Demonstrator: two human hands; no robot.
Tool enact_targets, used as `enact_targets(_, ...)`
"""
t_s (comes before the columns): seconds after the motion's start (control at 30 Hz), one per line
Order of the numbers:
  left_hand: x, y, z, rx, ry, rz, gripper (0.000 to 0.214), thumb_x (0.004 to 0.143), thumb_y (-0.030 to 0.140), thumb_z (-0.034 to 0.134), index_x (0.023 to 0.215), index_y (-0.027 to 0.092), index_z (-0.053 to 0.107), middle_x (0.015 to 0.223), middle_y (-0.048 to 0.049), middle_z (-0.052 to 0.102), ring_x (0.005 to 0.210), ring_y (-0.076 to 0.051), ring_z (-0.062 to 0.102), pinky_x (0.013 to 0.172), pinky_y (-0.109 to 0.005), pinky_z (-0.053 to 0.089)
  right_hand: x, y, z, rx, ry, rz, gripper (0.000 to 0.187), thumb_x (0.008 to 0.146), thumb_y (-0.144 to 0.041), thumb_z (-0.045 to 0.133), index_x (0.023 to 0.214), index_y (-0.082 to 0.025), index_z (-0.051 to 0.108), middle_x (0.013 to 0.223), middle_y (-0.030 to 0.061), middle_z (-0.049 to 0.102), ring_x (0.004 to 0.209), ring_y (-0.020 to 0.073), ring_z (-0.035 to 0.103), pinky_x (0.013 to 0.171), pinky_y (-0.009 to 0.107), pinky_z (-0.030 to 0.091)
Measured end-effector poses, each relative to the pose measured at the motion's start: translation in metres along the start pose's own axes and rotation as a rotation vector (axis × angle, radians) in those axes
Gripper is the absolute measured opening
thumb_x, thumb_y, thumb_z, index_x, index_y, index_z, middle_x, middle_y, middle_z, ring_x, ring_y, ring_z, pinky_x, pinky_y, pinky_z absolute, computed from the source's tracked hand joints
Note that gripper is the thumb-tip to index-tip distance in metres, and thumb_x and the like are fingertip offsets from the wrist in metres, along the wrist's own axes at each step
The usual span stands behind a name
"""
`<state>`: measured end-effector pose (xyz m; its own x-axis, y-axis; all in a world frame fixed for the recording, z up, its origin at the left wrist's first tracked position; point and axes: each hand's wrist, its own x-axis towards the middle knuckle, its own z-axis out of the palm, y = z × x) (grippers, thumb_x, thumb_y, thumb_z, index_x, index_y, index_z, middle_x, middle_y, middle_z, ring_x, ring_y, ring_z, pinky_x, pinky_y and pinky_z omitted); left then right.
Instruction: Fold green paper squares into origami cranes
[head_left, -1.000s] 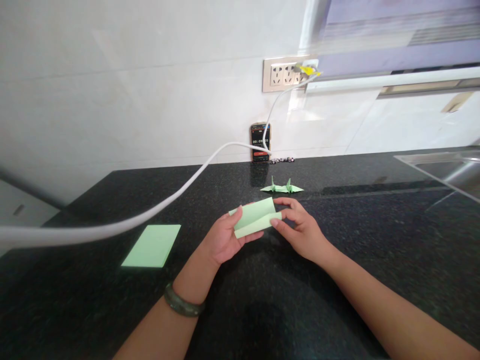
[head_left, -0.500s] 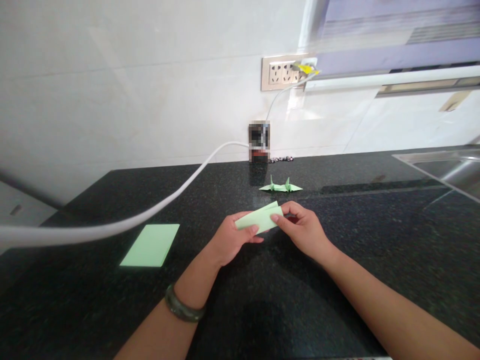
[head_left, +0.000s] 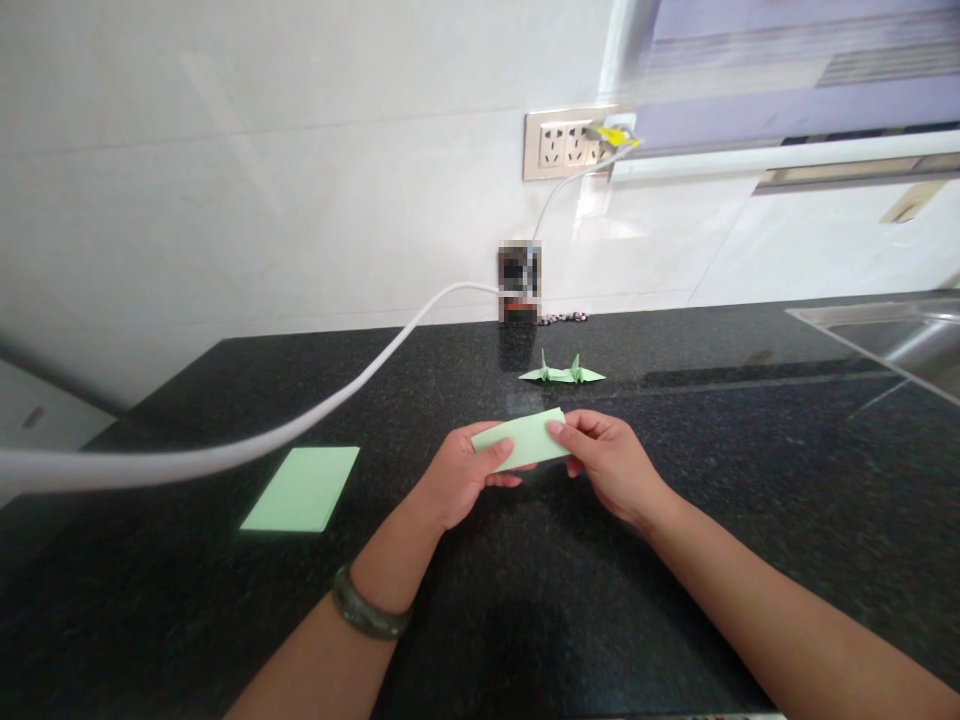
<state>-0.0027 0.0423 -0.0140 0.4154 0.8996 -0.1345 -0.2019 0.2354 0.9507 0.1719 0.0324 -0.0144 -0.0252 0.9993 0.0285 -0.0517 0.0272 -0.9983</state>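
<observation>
Now folded flat, green paper (head_left: pixel 525 440), pinched by left hand (head_left: pixel 457 475), right hand (head_left: pixel 611 460)

Paper (head_left: pixel 525 440) before crane (head_left: pixel 562 373) — stack (head_left: pixel 301 489) left

Both hands, left (head_left: pixel 457 478) and right (head_left: pixel 607 462), pinch a folded green paper (head_left: pixel 523 441) over the worktop (head_left: pixel 675 560); probably doubled flat.

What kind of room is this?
Probably a kitchen: a black stone countertop, a metal sink at its right edge, and a tiled wall with power sockets. The left hand and right hand pinch a folded green paper.
</observation>
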Motion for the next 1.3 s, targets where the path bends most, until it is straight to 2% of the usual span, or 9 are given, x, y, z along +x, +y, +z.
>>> enact_targets(0.17, 0.0049, -0.0044, -0.0027, 0.140, 0.215, 0.111, 0.026, 0.065, 0.032, 0.066, 0.078, 0.011, 0.059, 0.063, -0.0013, 0.061, 0.055, -0.010, 0.055, 0.052, -0.022, 0.045, 0.0009, 0.0015, 0.0001, -0.026, 0.030, 0.014, 0.028, 0.070, -0.042, 0.060, 0.063, -0.015, 0.056, 0.053, -0.0038, 0.046, 0.043, 0.0062, 0.036, 0.037, 0.019, 0.030)
enact_targets(0.33, 0.0056, -0.0047, -0.0025, 0.241, 0.278, 0.131, 0.028, 0.064, 0.035, 0.066, 0.078, 0.011, 0.061, 0.064, -0.0023, 0.062, 0.055, -0.010, 0.053, 0.052, -0.021, 0.041, 0.0014, 0.0038, -0.0009, -0.037, 0.037, 0.014, 0.029, 0.070, -0.043, 0.060, 0.061, -0.016, 0.053, 0.052, -0.0044, 0.045, 0.042, 0.0060, 0.035, 0.037, 0.019, 0.030)
enact_targets(0.53, 0.0065, -0.0046, -0.0037, 0.319, 0.286, 0.123, 0.029, 0.065, 0.038, 0.064, 0.079, 0.012, 0.062, 0.063, -0.0024, 0.062, 0.054, -0.011, 0.053, 0.051, -0.022, 0.039, 0.0024, 0.0055, -0.0018, -0.051, 0.037, 0.007, 0.030, 0.071, -0.043, 0.059, 0.060, -0.016, 0.052, 0.050, -0.0046, 0.044, 0.041, 0.0063, 0.036, 0.037, 0.019, 0.029)
enact_targets(1.3, 0.0040, -0.0007, -0.0003, 0.330, 0.270, 0.109, 0.030, 0.064, 0.039, 0.064, 0.077, 0.011, 0.063, 0.062, -0.0025, 0.062, 0.052, -0.011, 0.051, 0.049, -0.022, 0.037, 0.0024, 0.0052, -0.0014, -0.045, 0.058, 0.015, 0.033, 0.069, -0.047, 0.058, 0.059, -0.016, 0.050, 0.050, -0.0031, 0.043, 0.041, 0.0072, 0.035, 0.036, 0.020, 0.029)
